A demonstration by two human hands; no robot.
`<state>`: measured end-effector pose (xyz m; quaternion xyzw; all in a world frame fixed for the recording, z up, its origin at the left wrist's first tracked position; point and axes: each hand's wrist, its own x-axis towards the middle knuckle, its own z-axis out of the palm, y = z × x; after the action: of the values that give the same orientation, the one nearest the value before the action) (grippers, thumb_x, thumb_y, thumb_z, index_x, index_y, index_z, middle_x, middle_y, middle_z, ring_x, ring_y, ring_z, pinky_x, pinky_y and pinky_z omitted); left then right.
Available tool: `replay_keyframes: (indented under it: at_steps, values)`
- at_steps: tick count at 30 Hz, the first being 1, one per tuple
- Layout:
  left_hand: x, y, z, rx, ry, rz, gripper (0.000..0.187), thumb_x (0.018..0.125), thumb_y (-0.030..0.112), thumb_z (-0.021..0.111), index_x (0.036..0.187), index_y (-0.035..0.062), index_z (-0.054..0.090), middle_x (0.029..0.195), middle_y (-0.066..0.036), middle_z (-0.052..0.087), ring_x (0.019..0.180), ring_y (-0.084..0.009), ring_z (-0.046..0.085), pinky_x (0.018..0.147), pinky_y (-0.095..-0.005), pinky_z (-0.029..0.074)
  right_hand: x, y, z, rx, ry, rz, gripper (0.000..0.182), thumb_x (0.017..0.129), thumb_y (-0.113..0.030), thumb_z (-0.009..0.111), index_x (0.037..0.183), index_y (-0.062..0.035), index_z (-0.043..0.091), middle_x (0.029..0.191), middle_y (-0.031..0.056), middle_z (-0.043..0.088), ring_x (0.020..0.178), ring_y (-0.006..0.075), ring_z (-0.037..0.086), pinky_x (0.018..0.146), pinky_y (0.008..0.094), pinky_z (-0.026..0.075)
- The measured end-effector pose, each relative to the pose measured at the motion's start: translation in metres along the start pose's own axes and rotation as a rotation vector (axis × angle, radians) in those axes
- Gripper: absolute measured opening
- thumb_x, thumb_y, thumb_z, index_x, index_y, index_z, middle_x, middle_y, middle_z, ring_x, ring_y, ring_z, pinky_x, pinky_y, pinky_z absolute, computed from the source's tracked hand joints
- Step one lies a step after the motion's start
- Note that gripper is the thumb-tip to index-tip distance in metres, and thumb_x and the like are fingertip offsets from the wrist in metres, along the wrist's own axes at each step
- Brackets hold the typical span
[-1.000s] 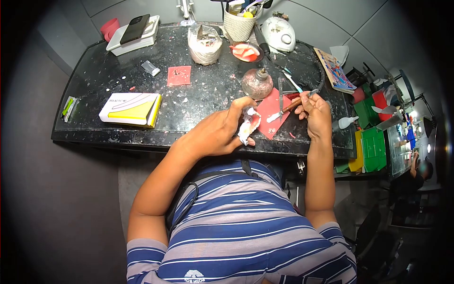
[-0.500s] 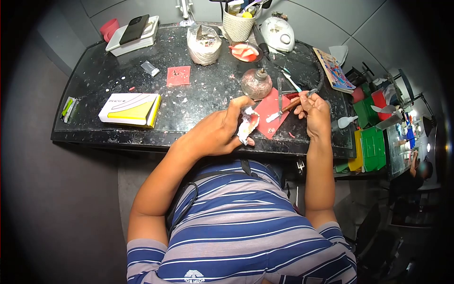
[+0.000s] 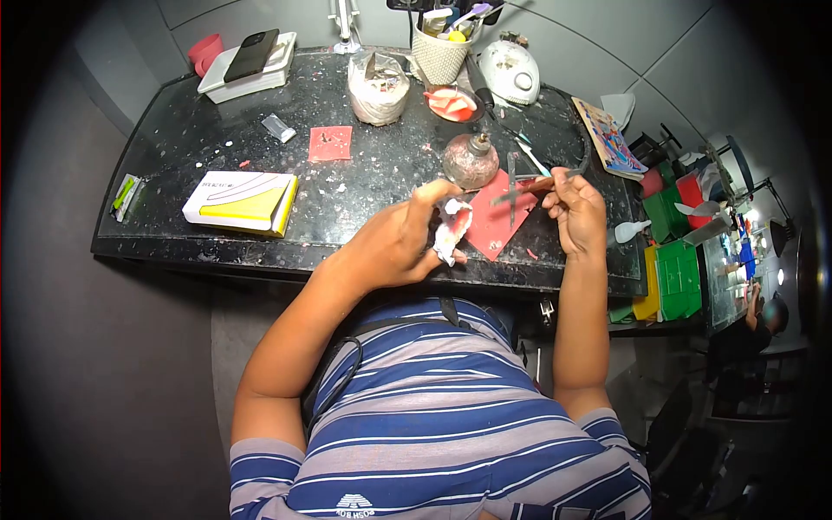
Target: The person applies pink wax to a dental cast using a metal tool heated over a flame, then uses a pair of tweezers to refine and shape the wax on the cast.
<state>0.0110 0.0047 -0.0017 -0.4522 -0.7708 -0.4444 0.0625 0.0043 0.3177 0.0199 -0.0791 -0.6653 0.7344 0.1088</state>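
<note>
My left hand point(image 3: 390, 247) is curled around a small white and pink piece point(image 3: 451, 234) that looks like a dental cast with pink wax, held between thumb and fingers over the table's front edge. In my right hand point(image 3: 579, 212) is a wax knife point(image 3: 539, 185), gripped by its brown handle. Its blade points left toward the cast, apart from it and smeared by motion. Under the blade lies a pink wax sheet point(image 3: 492, 234), with a thin metal tool point(image 3: 511, 211) across it. Just behind stands a round glass spirit lamp point(image 3: 471, 165).
On the black table point(image 3: 381, 191) are a white and yellow box point(image 3: 240, 201), a smaller pink wax square point(image 3: 330, 144), a bag-lined tub point(image 3: 379, 91), a dish of pink wax point(image 3: 451, 104) and a white device point(image 3: 508, 74). Another person point(image 3: 752, 325) sits far right.
The wax knife in my right hand has tilted, its handle lying flatter and its blade raised a little off the wax sheet. My left hand keeps hold of the cast. The view has shifted slightly.
</note>
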Motion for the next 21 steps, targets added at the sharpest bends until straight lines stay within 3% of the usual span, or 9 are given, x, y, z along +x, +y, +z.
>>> replay_keyframes:
  at_steps: [2,5,9,16,21]
  values:
    - [0.000,-0.006,0.001,0.083,0.257,0.169,0.080,0.080,-0.003,0.080,0.138,-0.0007,0.025,0.129,-0.026,0.055,0.108,-0.0332,0.069,0.095,-0.0408,0.057,0.004,-0.007,0.005,0.113,0.032,-0.149,0.016,0.102,-0.014,0.065,0.109,0.0008,0.063,0.104,0.0213,0.075,0.065,0.0136,0.068,0.053,0.0208,0.047]
    - [0.007,-0.015,0.005,-0.021,0.477,0.188,0.081,0.077,-0.013,0.079,0.137,0.0030,0.027,0.129,-0.022,0.055,0.110,-0.0289,0.066,0.090,-0.0378,0.058,0.004,-0.024,0.018,0.110,0.159,-0.383,0.017,0.100,-0.011,0.067,0.109,0.0030,0.063,0.104,0.0240,0.074,0.065,0.0155,0.070,0.052,0.0209,0.048]
    - [0.004,-0.020,0.007,-0.097,0.567,0.054,0.078,0.079,-0.022,0.068,0.139,0.0058,0.026,0.136,-0.022,0.048,0.118,-0.0272,0.059,0.091,-0.0385,0.063,0.004,-0.036,0.029,0.037,0.150,-0.539,0.018,0.098,-0.008,0.069,0.108,0.0047,0.063,0.103,0.0246,0.075,0.065,0.0164,0.070,0.053,0.0213,0.049]
    - [0.007,-0.020,0.004,-0.052,0.610,0.086,0.077,0.080,-0.021,0.067,0.139,0.0061,0.026,0.137,-0.022,0.048,0.120,-0.0273,0.059,0.091,-0.0385,0.062,-0.002,-0.046,0.047,-0.063,0.119,-0.620,0.017,0.097,-0.005,0.070,0.108,0.0056,0.063,0.103,0.0256,0.074,0.069,0.0161,0.071,0.054,0.0206,0.047]
    - [0.009,-0.015,0.002,-0.021,0.635,0.080,0.081,0.078,-0.017,0.075,0.139,0.0058,0.027,0.135,-0.023,0.052,0.119,-0.0276,0.061,0.098,-0.0377,0.056,-0.004,-0.051,0.051,-0.070,0.087,-0.635,0.017,0.097,-0.005,0.070,0.108,0.0059,0.063,0.102,0.0247,0.075,0.069,0.0157,0.071,0.055,0.0203,0.047]
